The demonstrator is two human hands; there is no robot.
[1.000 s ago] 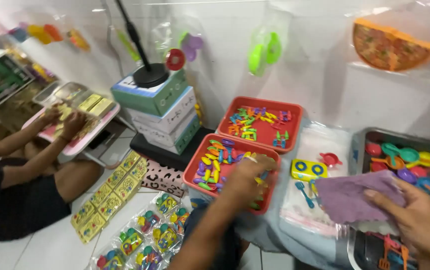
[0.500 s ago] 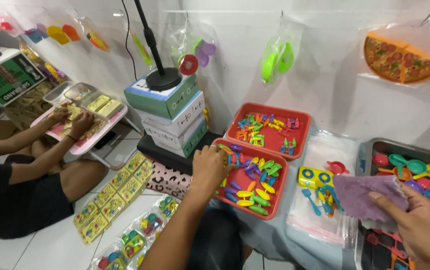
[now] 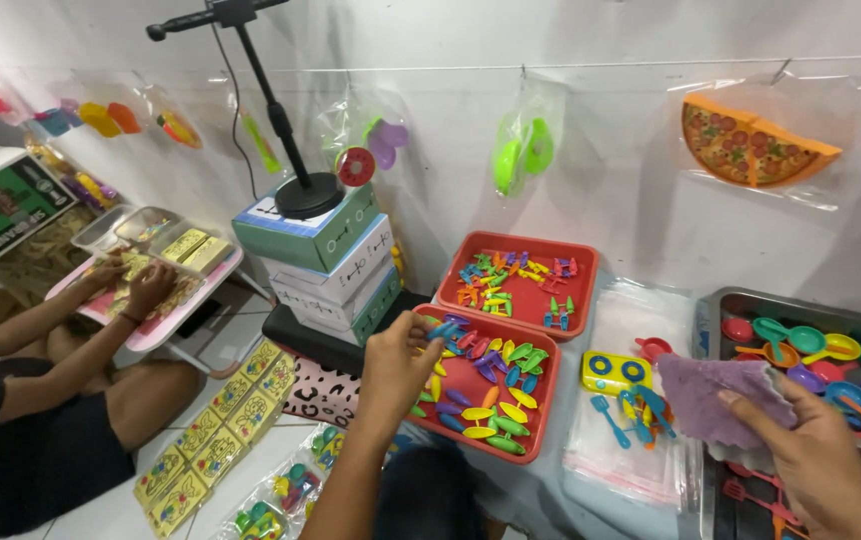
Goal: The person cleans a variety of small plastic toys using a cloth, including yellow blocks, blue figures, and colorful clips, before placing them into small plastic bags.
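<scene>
My left hand (image 3: pixel 398 368) is at the near-left corner of a red tray (image 3: pixel 542 415) filled with several small coloured plastic toy pieces, its fingers pinched on a blue piece (image 3: pixel 442 329). My right hand (image 3: pixel 815 455) holds a purple cloth (image 3: pixel 718 397) above a clear plastic bag (image 3: pixel 630 455) with a yellow toy stove (image 3: pixel 614 372) and blue toy utensils (image 3: pixel 640 405) on it. A second red tray (image 3: pixel 578 255) with small coloured pieces sits behind the first.
A metal tray (image 3: pixel 715 305) of coloured toy spoons and pans lies at right. Stacked boxes (image 3: pixel 325 262) carry a black stand (image 3: pixel 305 190). Another person's hands (image 3: pixel 135 285) work at a pink tray at left. Bagged toys hang on the wall; packets (image 3: pixel 220 430) lie on the floor.
My left hand has slid from the middle of the near red tray to its left corner and picked up a blue piece. The right hand with the cloth stays near the stove.
</scene>
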